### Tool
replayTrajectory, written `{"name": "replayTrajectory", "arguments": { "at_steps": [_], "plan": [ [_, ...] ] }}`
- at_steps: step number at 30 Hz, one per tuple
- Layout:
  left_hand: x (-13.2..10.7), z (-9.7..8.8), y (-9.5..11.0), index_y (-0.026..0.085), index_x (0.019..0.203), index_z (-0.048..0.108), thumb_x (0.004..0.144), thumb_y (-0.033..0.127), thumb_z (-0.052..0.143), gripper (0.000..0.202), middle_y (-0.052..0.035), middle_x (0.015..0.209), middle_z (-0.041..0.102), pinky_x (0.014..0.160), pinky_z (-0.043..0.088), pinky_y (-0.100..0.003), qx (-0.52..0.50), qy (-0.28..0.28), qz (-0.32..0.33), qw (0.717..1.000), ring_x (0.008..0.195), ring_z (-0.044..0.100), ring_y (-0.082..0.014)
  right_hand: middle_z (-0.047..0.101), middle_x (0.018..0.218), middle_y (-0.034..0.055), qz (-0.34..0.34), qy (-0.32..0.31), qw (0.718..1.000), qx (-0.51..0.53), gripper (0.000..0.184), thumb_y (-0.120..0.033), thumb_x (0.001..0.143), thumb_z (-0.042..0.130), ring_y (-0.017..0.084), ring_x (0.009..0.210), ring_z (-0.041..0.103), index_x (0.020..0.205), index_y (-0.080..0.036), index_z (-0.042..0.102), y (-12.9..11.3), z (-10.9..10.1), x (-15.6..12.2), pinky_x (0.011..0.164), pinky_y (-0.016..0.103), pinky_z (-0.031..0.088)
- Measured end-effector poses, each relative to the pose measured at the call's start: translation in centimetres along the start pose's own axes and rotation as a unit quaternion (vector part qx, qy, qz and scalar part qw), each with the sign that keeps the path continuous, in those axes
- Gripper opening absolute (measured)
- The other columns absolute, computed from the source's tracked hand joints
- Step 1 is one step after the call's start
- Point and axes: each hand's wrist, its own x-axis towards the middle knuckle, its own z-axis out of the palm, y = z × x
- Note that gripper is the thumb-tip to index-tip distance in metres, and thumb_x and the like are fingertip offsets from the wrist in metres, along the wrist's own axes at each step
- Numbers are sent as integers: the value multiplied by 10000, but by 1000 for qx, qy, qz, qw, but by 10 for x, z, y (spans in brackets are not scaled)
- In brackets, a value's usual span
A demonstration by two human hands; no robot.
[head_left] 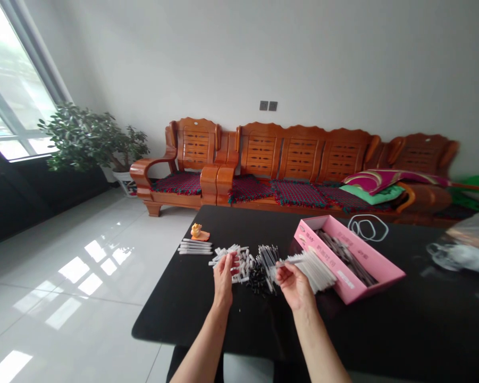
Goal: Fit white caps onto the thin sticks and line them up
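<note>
My left hand [225,272] hovers over a heap of short white caps [234,257] on the black table [383,330], fingers curled onto a cap or two. My right hand [292,281] is pinched on a thin white tube [293,261] that points left. Just past it lies a stack of long white tubes [314,268]. Between my hands sit a pile of small black parts [258,281] and a bundle of thin refills [268,258].
A pink box [377,266] with dark sticks stands right of the tubes. Finished white pens [195,247] and a small orange figure [199,232] lie at the table's left. White rubber bands [367,227] and a clear bag [468,247] lie at the right. A wooden sofa [295,165] stands behind.
</note>
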Motion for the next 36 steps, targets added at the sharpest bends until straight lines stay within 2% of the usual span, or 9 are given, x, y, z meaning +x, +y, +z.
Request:
{"name": "replayTrajectory", "arguments": {
  "at_steps": [4,7,9,12,18,21,24,36],
  "plan": [
    [3,-12,-9,128,994,694,730,470,672,432,-72,820,681,552,476,-229,83,-16,28,996,652,607,-148,746,680,84,9,-14,1000,6,101,-73,627,738,141,535,669,691,-136,693,-5,6,-2,494,218,545],
    [2,-14,-15,155,916,718,745,367,640,283,-28,674,651,510,453,-235,212,-58,57,974,572,580,-149,742,663,75,-7,-8,1000,12,92,-66,634,729,132,524,661,669,-140,689,-9,10,-3,487,213,542],
    [-2,-13,-17,172,840,731,755,286,608,188,-16,632,639,538,450,-245,302,-92,88,945,563,572,-150,739,654,74,-10,1,1000,11,92,-58,636,723,131,519,659,662,-138,688,-12,9,-3,481,210,541],
    [-12,-6,-21,187,798,741,763,194,578,166,-25,717,671,642,461,-266,392,-142,143,898,627,590,-150,739,654,75,0,10,1000,14,91,-52,649,712,129,516,659,671,-137,690,-12,5,-2,484,210,546],
    [-28,14,-30,247,990,733,798,197,595,242,-36,925,665,756,449,-264,513,-232,181,807,821,611,-169,744,667,68,25,28,999,26,108,-37,674,692,125,516,664,697,-142,688,0,-2,1,485,205,554],
    [-28,18,-34,238,982,724,809,188,584,228,-44,957,644,777,441,-262,554,-250,180,773,884,603,-178,749,689,67,32,16,999,29,133,-29,678,691,126,526,670,739,-147,696,4,-5,2,488,203,556],
    [-25,19,-36,217,938,719,826,173,553,204,-47,943,629,765,439,-257,566,-260,183,760,874,598,-173,751,703,64,33,9,999,25,144,-38,672,709,131,533,676,762,-150,697,6,-7,2,493,203,557],
    [-23,23,-41,194,874,686,864,205,524,163,-40,912,593,718,413,-240,561,-284,221,746,820,567,-155,743,666,62,53,23,998,29,135,-21,662,714,125,500,664,712,-142,682,4,-3,-2,475,204,549]
  ]
}}
